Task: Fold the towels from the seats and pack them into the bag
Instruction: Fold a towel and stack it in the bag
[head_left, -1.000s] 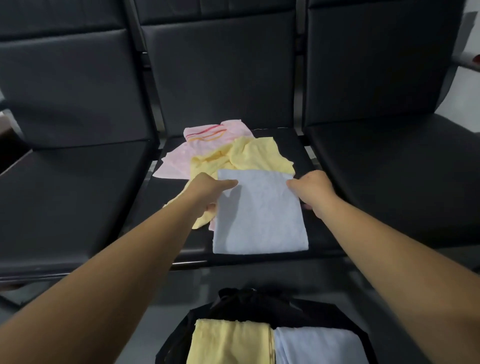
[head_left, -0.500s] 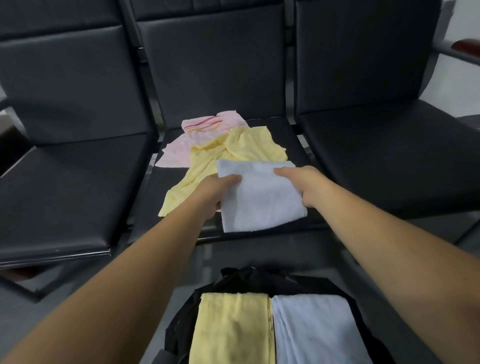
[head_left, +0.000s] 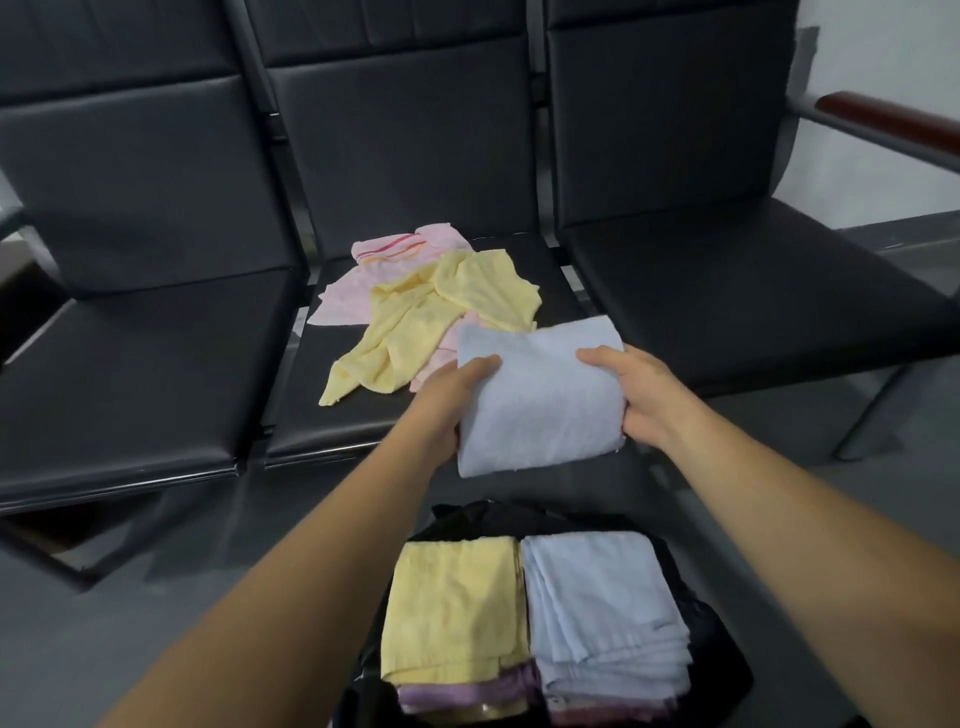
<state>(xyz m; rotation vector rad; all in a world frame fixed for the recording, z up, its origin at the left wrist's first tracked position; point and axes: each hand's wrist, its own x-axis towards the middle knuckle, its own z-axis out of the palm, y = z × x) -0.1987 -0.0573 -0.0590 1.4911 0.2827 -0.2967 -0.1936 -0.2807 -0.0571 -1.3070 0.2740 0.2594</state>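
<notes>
1. Surroundings. A bench (head_left: 156, 364) of 3 black padded seats runs across the view, with a reddish-brown armrest (head_left: 893, 122) at its right end and a white wall (head_left: 883, 52) behind that. The floor (head_left: 156, 623) is grey.

2. Middle seat (head_left: 322, 421). 2 unfolded towels lie crumpled here: a pink towel (head_left: 384, 260) with orange stripes toward the backrest, and a yellow towel (head_left: 415, 322) spread partly over it. More pink cloth shows under the yellow towel's near side.

3. Bag (head_left: 727, 654). It is black, open, and stands on the floor in front of the middle seat. Inside, side by side and touching, are a folded yellow towel (head_left: 452, 608) on the left and a stack of folded blue towels (head_left: 602, 608) on the right. A purple towel (head_left: 457, 693) shows beneath the yellow one.

4. Item in hand. 1 folded light-blue towel (head_left: 540, 395) is held between both hands. Its far edge overlaps the loose towels in view and its near edge extends past the seat's front rim, toward the bag.

5. Hands. The left hand (head_left: 447, 400) grips the towel's left edge, thumb on top, fingers underneath. The right hand (head_left: 639, 395) grips the right edge likewise. Nothing lies between the held towel and the bag opening.
</notes>
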